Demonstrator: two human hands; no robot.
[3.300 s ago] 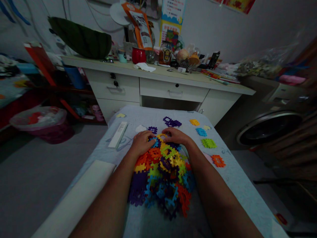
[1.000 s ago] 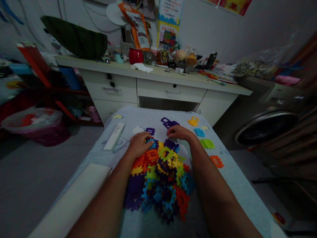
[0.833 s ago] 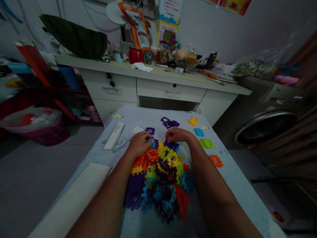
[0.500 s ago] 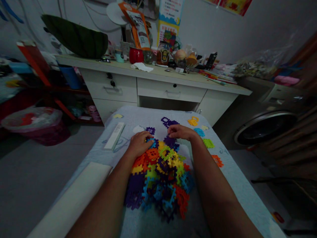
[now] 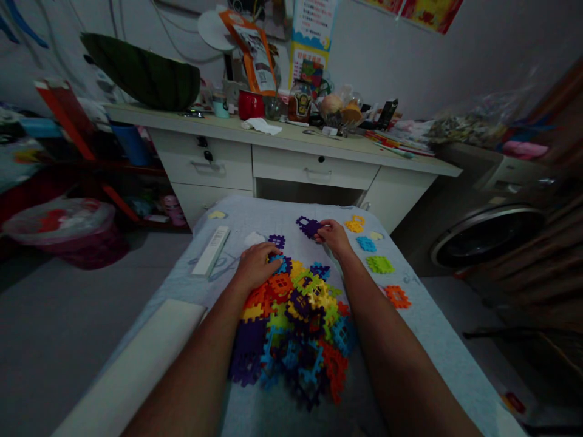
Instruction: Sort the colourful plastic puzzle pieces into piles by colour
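Note:
My right hand is at the far part of the cloth-covered table, fingers closed on a solid purple building tile with toothed edges. That tile lies at or over a purple frame-shaped tile; I cannot tell whether they are joined. My left hand is at the far left edge of a heap of plastic tiles, thumb and forefinger around a blue tile. Just beyond its fingertips lies a purple window tile. The heap mixes orange, yellow, green, blue and purple pieces between my forearms.
Down the right side lie yellow, blue, green and orange tiles. A white box lies on the left. Behind the table stands a cluttered white cabinet, with a washing machine to the right.
My right hand has moved slightly away and to the right, carrying the purple tile from the heap's far edge to the purple frame-shaped tile. My left hand has stayed in place.

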